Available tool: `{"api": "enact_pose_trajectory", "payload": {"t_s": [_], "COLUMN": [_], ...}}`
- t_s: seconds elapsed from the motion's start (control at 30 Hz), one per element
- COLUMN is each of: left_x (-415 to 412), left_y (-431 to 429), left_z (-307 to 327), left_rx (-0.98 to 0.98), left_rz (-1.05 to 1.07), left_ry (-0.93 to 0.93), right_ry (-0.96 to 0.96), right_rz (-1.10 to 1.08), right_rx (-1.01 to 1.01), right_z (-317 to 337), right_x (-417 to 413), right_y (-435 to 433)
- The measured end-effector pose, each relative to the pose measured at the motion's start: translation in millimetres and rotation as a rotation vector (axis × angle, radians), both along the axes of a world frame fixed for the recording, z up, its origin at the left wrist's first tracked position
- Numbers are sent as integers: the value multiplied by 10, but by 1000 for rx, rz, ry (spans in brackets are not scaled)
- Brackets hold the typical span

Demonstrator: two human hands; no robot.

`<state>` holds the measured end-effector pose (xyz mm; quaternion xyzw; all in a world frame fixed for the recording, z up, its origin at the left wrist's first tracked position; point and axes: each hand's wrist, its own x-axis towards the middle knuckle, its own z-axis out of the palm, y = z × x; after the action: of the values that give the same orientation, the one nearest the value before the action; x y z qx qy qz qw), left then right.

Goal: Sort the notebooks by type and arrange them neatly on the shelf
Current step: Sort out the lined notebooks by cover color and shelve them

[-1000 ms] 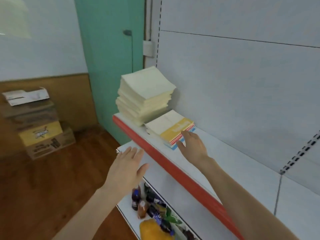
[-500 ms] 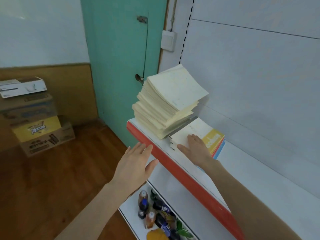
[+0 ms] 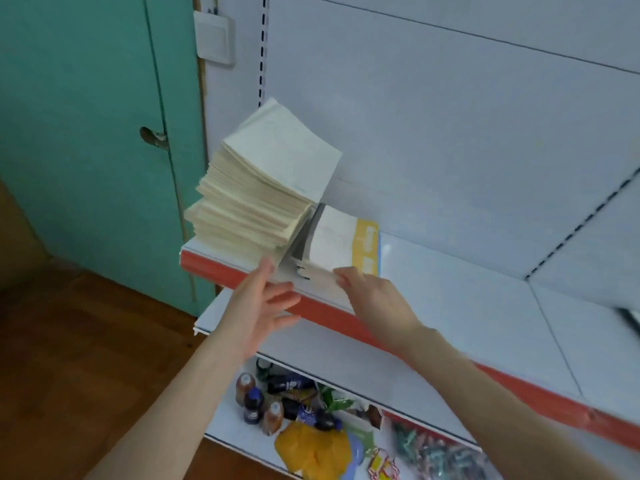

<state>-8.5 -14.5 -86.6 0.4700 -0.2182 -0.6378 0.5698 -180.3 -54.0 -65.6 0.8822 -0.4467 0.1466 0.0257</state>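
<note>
The low pile of yellow-banded notebooks [image 3: 343,244] is lying at the centre of the frame, on the left end of the red-edged shelf [image 3: 467,306]. It is sitting tight against the tall pile of cream notebooks [image 3: 263,188], which is leaning out unevenly above it.

Your right hand [image 3: 377,296] is resting on the near end of the low pile. Its fingers [image 3: 346,273] are lying over the edge, but blur is hiding whether they are pinching the covers or only pressing. Your left hand [image 3: 263,306] is holding nothing. Its fingers [image 3: 268,268] are spread wide and are reaching the bottom near corner of the tall pile.

You are, I judge, squaring the two piles side by side. To do it well, try bracing the tall pile's front with the flat left palm while the right hand is sliding the low pile. That lean is looking ready to spill forward. Aim the low pile's spine parallel to the shelf's red lip, with a slim gap between the two types.

Below, bottles [image 3: 256,400] are crowding the lower shelf [image 3: 311,344]. A green door [image 3: 86,133] is filling the left of the frame.
</note>
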Motion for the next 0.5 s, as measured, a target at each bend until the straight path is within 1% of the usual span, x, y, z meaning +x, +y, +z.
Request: {"api": "enact_pose_trajectory", "payload": {"t_s": [0.03,0.07,0.1,0.13,0.17,0.2,0.23,0.3,0.33,0.37,0.4,0.43,0.5], "left_x": [-9,-23,-40,-52,-53,-36,-4,92,144,199,254,301,368], "left_y": [-13,-7,13,24,47,68,102,207,270,327,381,433,524], "left_z": [22,36,42,26,6,-36,-65,-88,-92,-99,-108,-107,-102], "left_rx": [4,-3,-6,1,6,10,19,30,38,46,51,53,59], "left_rz": [-43,-94,-141,-171,-184,-192,-199,-201,-198,-185,-164,-137,-74], "left_ry": [103,135,95,-10,-129,-229,-293,-369,-376,-367,-356,-347,-342], "right_ry": [-18,-39,-37,-9,19,23,-28,-207,-297,-346,-329,-254,-59], "right_rz": [61,131,199,254,288,313,320,257,190,111,31,-41,-148], "right_rx": [-65,-94,-132,-147,-114,-35,63,229,259,224,192,189,276], "right_z": [-82,-167,-251,-307,-324,-272,-233,-106,-50,-18,-20,-30,-120], "right_x": [-10,-11,-6,-7,-7,2,-3,-15,-8,-8,-15,4,52], "right_y": [181,358,503,611,686,749,763,670,558,375,153,-68,-443]}}
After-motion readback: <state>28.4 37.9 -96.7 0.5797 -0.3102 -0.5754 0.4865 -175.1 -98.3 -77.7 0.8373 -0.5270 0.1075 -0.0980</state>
